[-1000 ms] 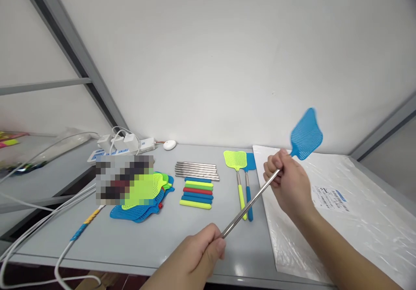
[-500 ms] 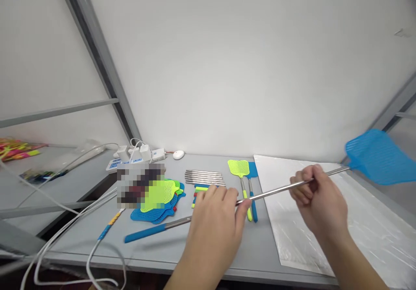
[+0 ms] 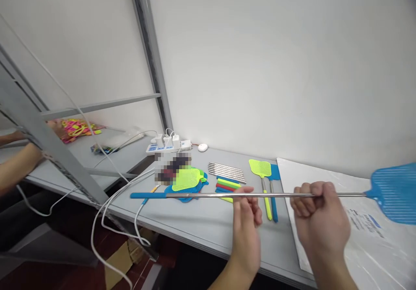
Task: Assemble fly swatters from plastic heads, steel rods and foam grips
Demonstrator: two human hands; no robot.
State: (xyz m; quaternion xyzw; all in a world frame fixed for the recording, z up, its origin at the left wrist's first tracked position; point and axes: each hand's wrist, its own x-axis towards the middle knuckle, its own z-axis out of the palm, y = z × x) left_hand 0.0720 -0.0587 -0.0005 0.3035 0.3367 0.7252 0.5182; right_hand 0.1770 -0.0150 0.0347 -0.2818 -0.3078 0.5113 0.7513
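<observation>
I hold a long blue fly swatter [image 3: 276, 195] level above the grey table [image 3: 195, 216], its blue grip [image 3: 147, 195] out to the left and its mesh head [image 3: 394, 194] at the far right of my view. My right hand [image 3: 321, 216] is closed around the metal shaft, toward the head end. My left hand [image 3: 246, 229] is at the shaft's middle, fingers partly curled, with the shaft running across it; I cannot tell whether it grips. Beyond, a yellow-green swatter [image 3: 260, 168] lies partly over a second blue one [image 3: 274, 172], just left of the white package [image 3: 370, 225]. Farther left are a row of metal rods [image 3: 226, 173], coloured grips [image 3: 229, 186] on their near side, and a pile of swatter heads [image 3: 186, 181]. At the far edge, a white power strip [image 3: 152, 148] holds several plugs. Another person's arm [image 3: 22, 166] shows at the far left.
</observation>
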